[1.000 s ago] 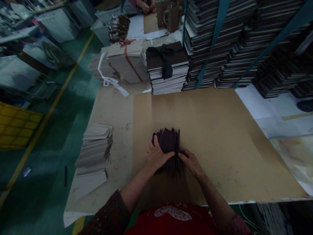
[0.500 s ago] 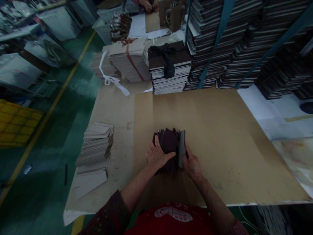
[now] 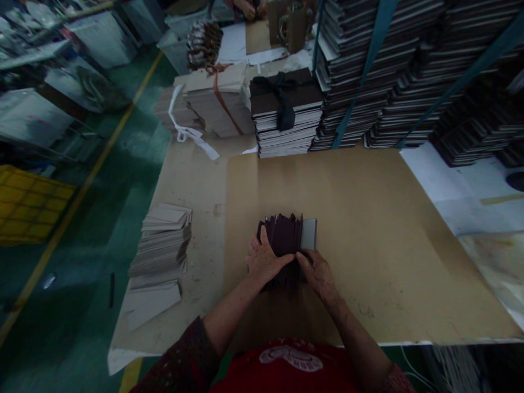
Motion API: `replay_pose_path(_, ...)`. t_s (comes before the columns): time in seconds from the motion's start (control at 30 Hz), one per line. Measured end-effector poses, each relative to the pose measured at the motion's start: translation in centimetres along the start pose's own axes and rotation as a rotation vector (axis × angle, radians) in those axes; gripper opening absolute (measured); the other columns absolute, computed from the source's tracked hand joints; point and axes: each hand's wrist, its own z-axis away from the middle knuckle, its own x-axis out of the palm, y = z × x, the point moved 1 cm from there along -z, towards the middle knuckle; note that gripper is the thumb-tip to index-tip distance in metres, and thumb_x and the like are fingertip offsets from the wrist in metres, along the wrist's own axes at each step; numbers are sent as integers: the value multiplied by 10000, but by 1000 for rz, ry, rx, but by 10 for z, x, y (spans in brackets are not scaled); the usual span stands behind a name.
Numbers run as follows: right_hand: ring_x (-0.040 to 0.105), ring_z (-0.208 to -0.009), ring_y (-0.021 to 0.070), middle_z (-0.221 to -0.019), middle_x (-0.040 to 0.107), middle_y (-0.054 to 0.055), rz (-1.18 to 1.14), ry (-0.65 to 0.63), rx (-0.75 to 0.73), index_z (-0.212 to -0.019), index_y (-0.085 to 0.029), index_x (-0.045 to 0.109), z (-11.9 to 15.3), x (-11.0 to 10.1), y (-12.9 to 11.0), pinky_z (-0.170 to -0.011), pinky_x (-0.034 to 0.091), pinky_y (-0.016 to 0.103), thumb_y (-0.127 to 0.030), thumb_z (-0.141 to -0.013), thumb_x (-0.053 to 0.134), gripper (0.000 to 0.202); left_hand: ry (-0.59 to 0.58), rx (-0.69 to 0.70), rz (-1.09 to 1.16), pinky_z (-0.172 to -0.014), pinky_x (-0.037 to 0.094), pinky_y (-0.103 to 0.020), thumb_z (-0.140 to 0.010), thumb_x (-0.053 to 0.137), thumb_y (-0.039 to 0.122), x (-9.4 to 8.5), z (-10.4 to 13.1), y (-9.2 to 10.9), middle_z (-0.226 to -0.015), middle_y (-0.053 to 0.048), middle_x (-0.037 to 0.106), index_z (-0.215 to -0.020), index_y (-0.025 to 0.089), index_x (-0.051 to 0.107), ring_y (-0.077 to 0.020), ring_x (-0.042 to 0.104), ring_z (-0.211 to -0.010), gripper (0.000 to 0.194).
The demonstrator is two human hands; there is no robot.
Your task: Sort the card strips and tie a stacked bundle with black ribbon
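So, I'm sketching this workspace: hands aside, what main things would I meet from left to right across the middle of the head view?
Yellow crate → pile of pale cards → dark cards → grey card → white paper.

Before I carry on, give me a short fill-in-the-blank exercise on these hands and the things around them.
The left hand stretches its ____ across the dark cards toward the other hand.
The grey-faced card lies nearest the ____ hand.
The untied pale cards lie to the ____ of the brown sheet.
The basket at the picture's left edge is ____.

Missing words: thumb; right; left; yellow.
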Motion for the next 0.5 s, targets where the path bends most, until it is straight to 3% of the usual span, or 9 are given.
replay_pose_path(0.5,661,-1046,264,-1116,708,125,23,-8,17,-1099,-173,698,-5,-2,0,-943,518,394,-452,-889,519,393,5,0,-22,-1087,355,-622,-615,737,683,-1,-1,1,-1557,-194,211,-1550,270,-2,-401,260,-1433,1261)
